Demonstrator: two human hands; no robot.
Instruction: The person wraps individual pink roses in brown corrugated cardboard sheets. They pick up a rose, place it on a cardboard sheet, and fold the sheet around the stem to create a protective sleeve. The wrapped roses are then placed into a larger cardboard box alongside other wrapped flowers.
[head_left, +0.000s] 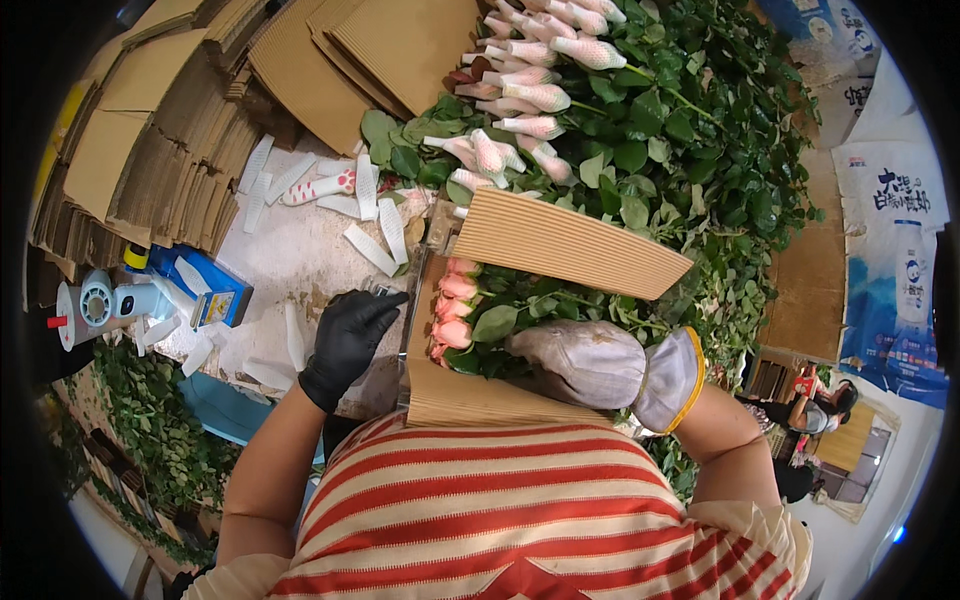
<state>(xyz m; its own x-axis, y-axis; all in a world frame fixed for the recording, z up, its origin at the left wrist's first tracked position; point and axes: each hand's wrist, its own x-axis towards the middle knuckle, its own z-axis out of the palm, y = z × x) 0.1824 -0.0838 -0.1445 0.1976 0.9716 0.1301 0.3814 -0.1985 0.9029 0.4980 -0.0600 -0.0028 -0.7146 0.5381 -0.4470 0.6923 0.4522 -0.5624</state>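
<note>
Pink roses lie in a row on a sheet of corrugated cardboard, their heads to the left and leafy stems to the right. A second corrugated piece stands folded up behind them. My right hand, in a thick pale work glove with a yellow cuff edge, rests over the stems; its fingertips are hard to make out. My left hand, in a black glove, is beside the flower heads, its fingers near a small clear item at the cardboard's left edge. Whether it grips that item is unclear.
Beyond the cardboard lies a big heap of roses in white foam nets. Loose nets and a paw-patterned object litter the table. Cardboard stacks, a blue box and a small fan are at left. People are at far right.
</note>
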